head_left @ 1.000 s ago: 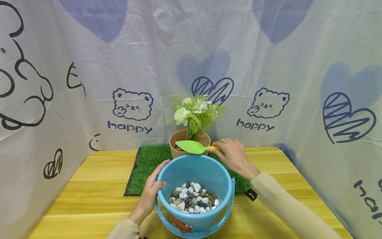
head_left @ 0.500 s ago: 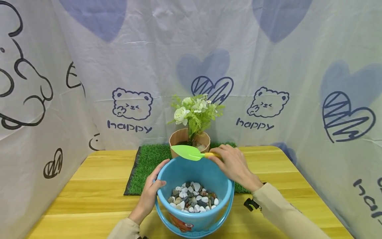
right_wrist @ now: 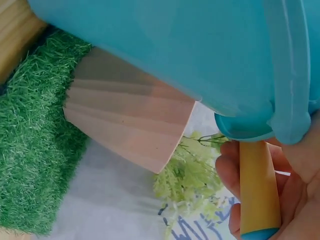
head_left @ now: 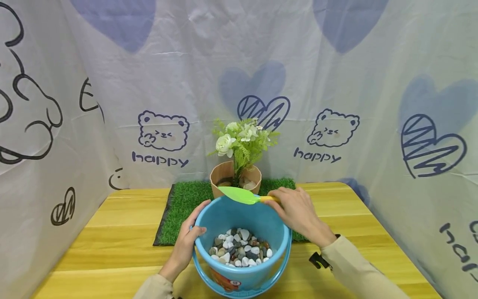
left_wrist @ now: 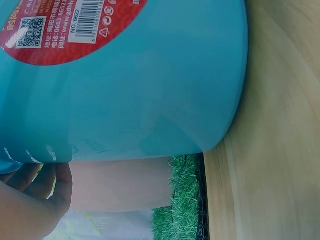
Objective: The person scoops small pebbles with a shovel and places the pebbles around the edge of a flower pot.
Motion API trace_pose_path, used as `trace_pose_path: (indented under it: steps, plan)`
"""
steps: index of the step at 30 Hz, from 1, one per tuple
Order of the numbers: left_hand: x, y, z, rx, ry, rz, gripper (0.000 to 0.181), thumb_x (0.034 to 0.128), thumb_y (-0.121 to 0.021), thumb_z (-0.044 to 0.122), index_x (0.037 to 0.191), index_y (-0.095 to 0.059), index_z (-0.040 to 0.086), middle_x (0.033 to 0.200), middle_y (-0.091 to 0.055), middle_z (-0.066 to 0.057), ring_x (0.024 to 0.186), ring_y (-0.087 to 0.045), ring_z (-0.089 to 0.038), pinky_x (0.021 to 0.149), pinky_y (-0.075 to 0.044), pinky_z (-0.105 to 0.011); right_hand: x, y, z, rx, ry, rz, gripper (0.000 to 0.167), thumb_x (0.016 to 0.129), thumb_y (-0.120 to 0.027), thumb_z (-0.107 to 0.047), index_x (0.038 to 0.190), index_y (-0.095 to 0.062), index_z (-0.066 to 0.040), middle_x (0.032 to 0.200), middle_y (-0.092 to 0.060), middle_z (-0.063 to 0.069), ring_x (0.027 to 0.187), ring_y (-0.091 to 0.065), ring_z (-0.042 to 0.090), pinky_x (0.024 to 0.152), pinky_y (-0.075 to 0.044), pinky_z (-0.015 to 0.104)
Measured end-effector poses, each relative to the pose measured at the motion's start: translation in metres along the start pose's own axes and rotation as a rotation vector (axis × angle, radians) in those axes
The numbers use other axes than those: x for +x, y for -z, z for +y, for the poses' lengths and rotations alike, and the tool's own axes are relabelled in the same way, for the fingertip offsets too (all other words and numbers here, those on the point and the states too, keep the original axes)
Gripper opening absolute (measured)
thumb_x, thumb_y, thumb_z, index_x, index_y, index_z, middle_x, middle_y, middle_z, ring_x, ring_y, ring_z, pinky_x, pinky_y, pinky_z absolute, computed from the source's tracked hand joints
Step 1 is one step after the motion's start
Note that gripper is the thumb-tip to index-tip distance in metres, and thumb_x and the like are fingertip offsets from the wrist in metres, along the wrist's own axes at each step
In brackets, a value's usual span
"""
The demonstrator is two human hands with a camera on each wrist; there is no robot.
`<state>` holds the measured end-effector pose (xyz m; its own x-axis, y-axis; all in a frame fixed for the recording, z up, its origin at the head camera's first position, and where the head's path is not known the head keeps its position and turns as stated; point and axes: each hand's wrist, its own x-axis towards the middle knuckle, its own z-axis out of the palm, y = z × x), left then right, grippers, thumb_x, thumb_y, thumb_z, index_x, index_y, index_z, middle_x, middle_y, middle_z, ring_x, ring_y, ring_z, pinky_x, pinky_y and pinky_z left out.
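Observation:
My left hand [head_left: 184, 238] holds the left rim of a blue bucket [head_left: 242, 279], its thumb over the edge and its fingers along the outside. Grey, white and brown pebbles [head_left: 242, 249] lie in the bucket. With my right hand [head_left: 298, 209] I grip the yellow handle of a small garden trowel [head_left: 239, 195]. Its green blade points left above the bucket's far rim, and no pebbles show on it. Just behind stands a brown flowerpot [head_left: 219, 174] holding white flowers [head_left: 244, 139] and some stones. In the right wrist view, fingers wrap the trowel handle [right_wrist: 259, 185].
The flowerpot stands on a green artificial grass mat [head_left: 188, 195], partly hidden by the bucket. All rest on a yellow wooden table [head_left: 108, 236]. A printed cloth [head_left: 209, 54] hangs behind and on both sides. A blue carrying handle [head_left: 278, 274] hangs at the bucket's front.
The trowel has come down and back from over the flowerpot to the bucket's far rim, in my right hand. My left hand stays on the rim. The head view has shifted slightly.

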<state>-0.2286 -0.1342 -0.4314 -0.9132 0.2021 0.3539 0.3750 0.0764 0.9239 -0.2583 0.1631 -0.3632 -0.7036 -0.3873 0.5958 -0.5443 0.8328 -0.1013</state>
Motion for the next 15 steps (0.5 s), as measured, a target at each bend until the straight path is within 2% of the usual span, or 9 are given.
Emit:
trace_pose_path:
  steps: [7,11,15]
  plan:
    - [0.000,0.000,0.000,0.007,-0.007,0.001,0.065,0.0870,-0.040,0.010,0.150,-0.038,0.028,0.151,-0.042,-0.015,0.129,-0.049,-0.044,0.091,-0.051,-0.051,-0.003,0.006,-0.001,-0.008,0.000,-0.042,0.020,0.090,-0.067,-0.037,0.094,-0.074,-0.019,0.078,-0.069,-0.006,0.057,-0.049,0.003,0.055,-0.035,0.022]
    - [0.000,0.000,0.000,0.012,-0.007,0.003,0.066,0.0865,-0.040,0.010,0.150,-0.039,0.028,0.150,-0.043,-0.016,0.128,-0.049,-0.044,0.091,-0.051,-0.052,-0.004,0.012,-0.001,0.007,-0.028,-0.099,0.021,0.090,-0.067,-0.039,0.092,-0.073,-0.020,0.071,-0.064,-0.009,0.053,-0.044,0.002,0.049,-0.035,0.021]
    - [0.000,0.000,0.000,0.020,-0.006,0.012,0.065,0.0862,-0.040,0.010,0.149,-0.039,0.028,0.149,-0.044,-0.016,0.127,-0.050,-0.045,0.090,-0.051,-0.052,-0.006,0.020,-0.001,0.028,-0.068,-0.166,0.022,0.089,-0.069,-0.040,0.093,-0.074,-0.019,0.066,-0.058,-0.012,0.054,-0.044,0.004,0.051,-0.036,0.024]
